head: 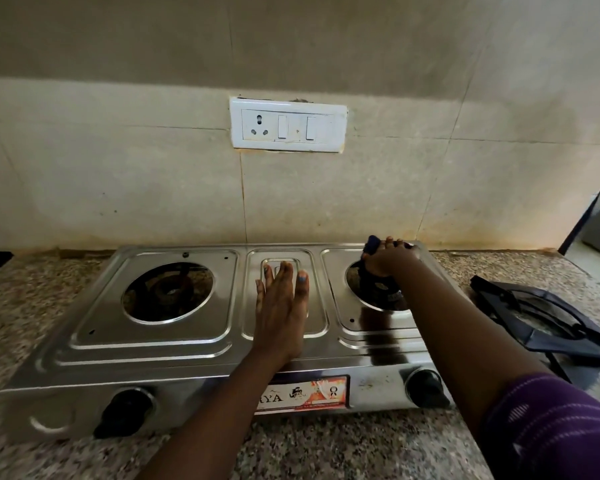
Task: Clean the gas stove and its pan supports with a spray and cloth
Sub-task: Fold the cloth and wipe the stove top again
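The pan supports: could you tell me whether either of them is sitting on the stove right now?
No, both burner openings on the stove are bare, and the pan supports lie stacked on the counter to its right.

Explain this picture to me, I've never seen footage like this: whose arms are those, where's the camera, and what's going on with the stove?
The single view comes from a camera worn on a person's head, looking down at their own arms. No machine here. A steel two-burner gas stove sits on a granite counter. The left hand lies flat on the stove's middle panel, steadying it. The right hand grips a dark cloth at the right burner. The black pan supports lie off the stove, to its right.
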